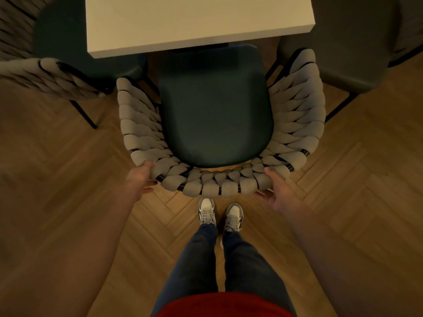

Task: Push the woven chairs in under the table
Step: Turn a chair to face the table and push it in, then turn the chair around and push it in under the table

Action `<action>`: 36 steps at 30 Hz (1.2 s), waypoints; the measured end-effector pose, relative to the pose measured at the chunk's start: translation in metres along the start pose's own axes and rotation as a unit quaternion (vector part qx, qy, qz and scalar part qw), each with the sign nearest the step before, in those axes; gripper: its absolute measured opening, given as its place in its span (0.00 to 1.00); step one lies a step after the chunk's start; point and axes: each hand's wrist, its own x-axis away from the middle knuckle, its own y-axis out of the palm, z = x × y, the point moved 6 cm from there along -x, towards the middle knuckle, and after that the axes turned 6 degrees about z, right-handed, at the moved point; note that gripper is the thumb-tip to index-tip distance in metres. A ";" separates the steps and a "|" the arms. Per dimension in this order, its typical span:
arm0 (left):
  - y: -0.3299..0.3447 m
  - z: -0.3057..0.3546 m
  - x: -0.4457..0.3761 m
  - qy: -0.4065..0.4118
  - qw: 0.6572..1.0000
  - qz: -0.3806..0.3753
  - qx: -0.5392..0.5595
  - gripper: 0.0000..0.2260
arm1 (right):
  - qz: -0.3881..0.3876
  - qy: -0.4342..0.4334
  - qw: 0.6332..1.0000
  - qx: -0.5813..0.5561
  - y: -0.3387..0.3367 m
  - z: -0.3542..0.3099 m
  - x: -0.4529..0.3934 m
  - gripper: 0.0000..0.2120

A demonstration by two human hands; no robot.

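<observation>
1. At 10 o'clock, left chair (45, 76): angled off the table (199, 19) corner, seat mostly out, probably not yet pushed in.
2. Left hand (144, 179): curled round the centre chair's woven back rim at 7 o'clock.
3. Centre chair (215, 106), at 12 o'clock: only the seat's front lip under the table edge, so most of the push remains.
4. Right hand (278, 191): wrapped round the same rim at 5 o'clock.
5. At 2 o'clock, right chair (343, 42): beside the table, seat largely out.

Seen from above: a grey woven-rope armchair with a dark green seat (215, 106), its front edge just under the white rectangular tabletop (196, 21). The left grip (143, 179) and right grip (278, 191) clasp the curved back rim, thumbs on top. A second woven chair (45, 74) stands at left on the herringbone wooden floor (68, 168).
</observation>
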 end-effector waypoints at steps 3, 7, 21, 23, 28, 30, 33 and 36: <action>-0.003 -0.003 0.005 0.026 0.999 0.000 -0.032 0.21 | -0.007 -0.017 1.000 0.022 -0.005 0.000 0.001 0.18; -0.007 -0.009 0.018 0.084 0.993 0.011 -0.080 0.22 | -0.009 -0.040 0.998 0.048 -0.013 0.002 0.008 0.23; 0.106 0.007 0.125 0.272 0.949 -0.056 -0.147 0.08 | 0.033 -0.088 0.995 0.024 -0.086 -0.024 0.009 0.18; 0.140 0.011 0.140 0.274 0.946 -0.080 -0.151 0.08 | 0.034 -0.091 0.995 0.025 -0.104 -0.036 0.005 0.16; 0.222 0.034 0.183 0.229 0.966 -0.083 -0.088 0.09 | 0.017 -0.094 0.995 0.029 -0.156 -0.086 -0.003 0.11; 0.252 0.047 0.201 0.210 0.973 -0.081 -0.052 0.09 | 0.008 -0.106 0.994 0.028 -0.178 -0.111 -0.004 0.08; 0.297 0.068 0.228 0.209 0.972 -0.094 -0.043 0.09 | -0.002 -0.119 0.992 0.035 -0.207 -0.146 -0.008 0.12; 0.343 0.089 0.255 0.243 0.959 -0.122 -0.086 0.08 | -0.006 -0.127 0.991 0.039 -0.232 -0.177 -0.017 0.13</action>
